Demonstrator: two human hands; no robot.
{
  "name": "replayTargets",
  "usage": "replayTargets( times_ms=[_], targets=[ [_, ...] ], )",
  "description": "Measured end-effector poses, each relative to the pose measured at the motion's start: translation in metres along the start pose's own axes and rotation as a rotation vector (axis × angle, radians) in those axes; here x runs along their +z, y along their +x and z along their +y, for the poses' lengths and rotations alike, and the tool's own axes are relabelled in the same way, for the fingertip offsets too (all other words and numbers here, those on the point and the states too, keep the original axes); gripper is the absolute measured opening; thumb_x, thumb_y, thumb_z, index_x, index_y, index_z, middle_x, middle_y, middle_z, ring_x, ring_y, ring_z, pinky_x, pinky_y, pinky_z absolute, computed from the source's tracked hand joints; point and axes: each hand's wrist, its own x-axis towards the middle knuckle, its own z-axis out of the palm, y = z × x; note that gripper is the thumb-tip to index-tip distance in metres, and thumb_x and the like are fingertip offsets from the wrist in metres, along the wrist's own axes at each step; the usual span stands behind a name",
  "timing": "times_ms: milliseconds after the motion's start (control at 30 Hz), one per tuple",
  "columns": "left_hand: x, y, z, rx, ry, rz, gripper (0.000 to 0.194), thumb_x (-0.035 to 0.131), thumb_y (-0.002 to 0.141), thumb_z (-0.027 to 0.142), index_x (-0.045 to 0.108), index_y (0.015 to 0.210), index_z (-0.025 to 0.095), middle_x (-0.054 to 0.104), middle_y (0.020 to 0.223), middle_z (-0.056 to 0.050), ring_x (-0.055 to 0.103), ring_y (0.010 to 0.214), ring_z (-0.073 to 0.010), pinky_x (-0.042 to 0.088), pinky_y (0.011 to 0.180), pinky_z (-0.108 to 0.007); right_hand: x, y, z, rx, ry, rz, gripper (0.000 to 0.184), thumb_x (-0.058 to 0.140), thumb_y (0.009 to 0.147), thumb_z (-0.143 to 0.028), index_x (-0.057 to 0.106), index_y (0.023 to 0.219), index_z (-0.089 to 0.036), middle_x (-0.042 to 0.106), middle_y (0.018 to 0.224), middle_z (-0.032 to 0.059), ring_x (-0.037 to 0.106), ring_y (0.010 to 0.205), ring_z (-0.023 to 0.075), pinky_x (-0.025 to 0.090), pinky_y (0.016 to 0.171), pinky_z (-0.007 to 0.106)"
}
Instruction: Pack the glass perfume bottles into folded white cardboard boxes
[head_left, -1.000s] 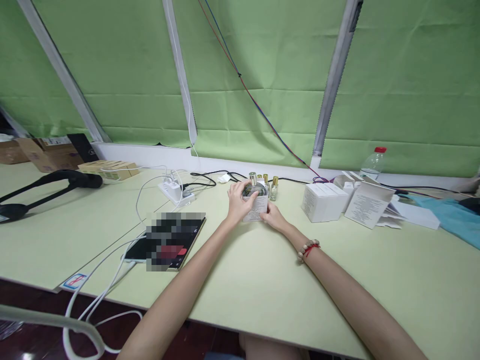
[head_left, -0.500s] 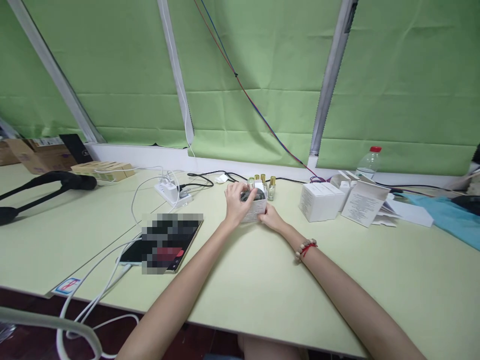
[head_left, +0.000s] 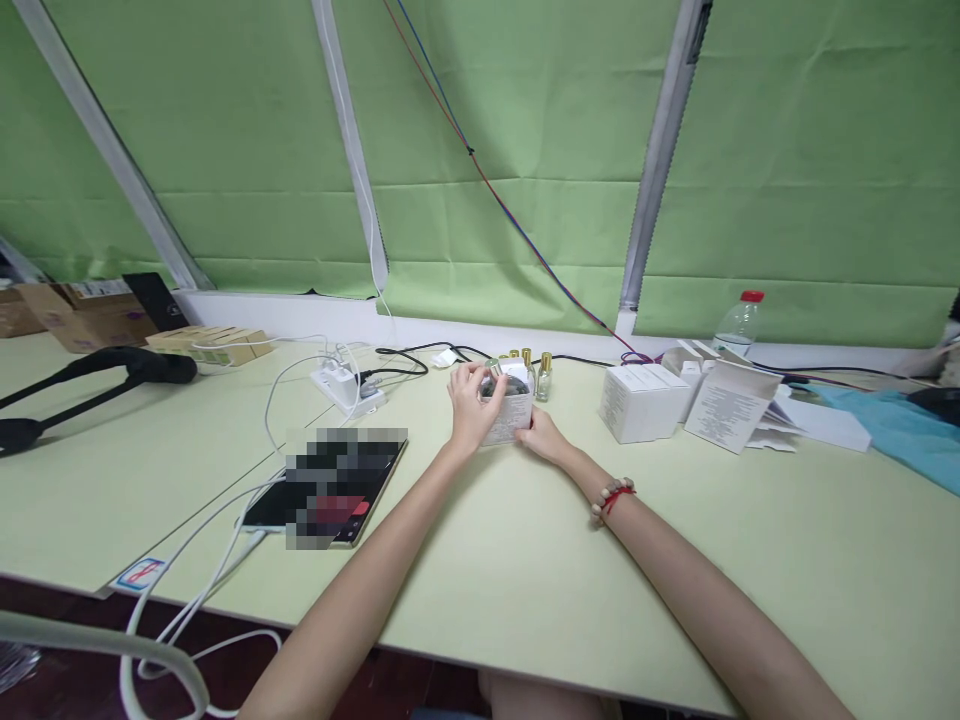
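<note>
A small white printed box (head_left: 510, 420) is between my hands, its top open, with something dark and rounded (head_left: 516, 384) inside. My left hand (head_left: 471, 408) curls over the box's left upper side. Its fingers and thumb close around what looks like a small glass bottle (head_left: 492, 367), mostly hidden, at the opening. My right hand (head_left: 543, 436) grips the box's lower right corner. Just behind and right of the box stand several small clear bottles (head_left: 544, 380) with gold caps.
To the right are a closed white box (head_left: 643, 402), an opened one (head_left: 731, 405), a red-capped bottle (head_left: 739, 328) and blue cloth (head_left: 900, 430). To the left lie a tablet (head_left: 337, 485), a power strip (head_left: 349, 388) with cables, a black headband-like object (head_left: 135, 366) and cardboard boxes (head_left: 90, 315).
The small bottle's top at my left fingers has shifted slightly left and down toward the box opening. My right hand and the box stay nearly in place.
</note>
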Motion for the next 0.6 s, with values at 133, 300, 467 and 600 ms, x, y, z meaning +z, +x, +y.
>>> replayTargets(
  times_ms=[133,300,467,600],
  targets=[
    [-0.002,-0.001,-0.002,0.041,0.051,-0.015,0.02,0.051,0.082,0.036,0.052,0.071,0.019,0.053,0.092,-0.006,0.047,0.092,-0.0208,0.034,0.079,-0.035,-0.001,-0.001,-0.002,0.009,-0.022,-0.007,0.042,0.049,0.055,-0.013,0.058,0.097,-0.016,0.064,0.084,0.003,0.058,0.072,0.0178,0.049,0.068,0.031],
    [-0.002,-0.002,-0.002,0.048,0.057,-0.054,0.021,0.056,0.079,0.038,0.05,0.073,0.019,0.051,0.093,-0.006,0.048,0.094,-0.0209,0.034,0.083,-0.035,-0.002,-0.009,-0.014,-0.083,-0.1,0.046,0.054,0.051,0.058,-0.013,0.05,0.112,-0.019,0.063,0.094,0.0048,0.057,0.078,0.0192,0.047,0.073,0.033],
    [0.005,-0.006,-0.003,-0.02,-0.151,-0.098,0.018,0.055,0.08,0.035,0.045,0.084,0.02,0.044,0.091,-0.003,0.049,0.088,-0.0159,0.04,0.08,-0.029,-0.001,-0.019,-0.033,-0.191,-0.141,0.232,0.078,0.052,0.068,-0.019,0.018,0.138,-0.021,0.052,0.116,0.011,0.057,0.079,0.0182,0.049,0.065,0.029],
    [0.008,-0.009,-0.002,-0.042,-0.231,-0.11,0.018,0.051,0.083,0.036,0.044,0.089,0.02,0.042,0.093,-0.003,0.049,0.091,-0.0154,0.04,0.083,-0.029,0.0,-0.023,-0.045,-0.298,-0.346,0.311,0.059,0.044,0.08,-0.026,0.028,0.137,-0.027,0.04,0.128,0.01,0.058,0.081,0.0174,0.051,0.07,0.032]
  ],
)
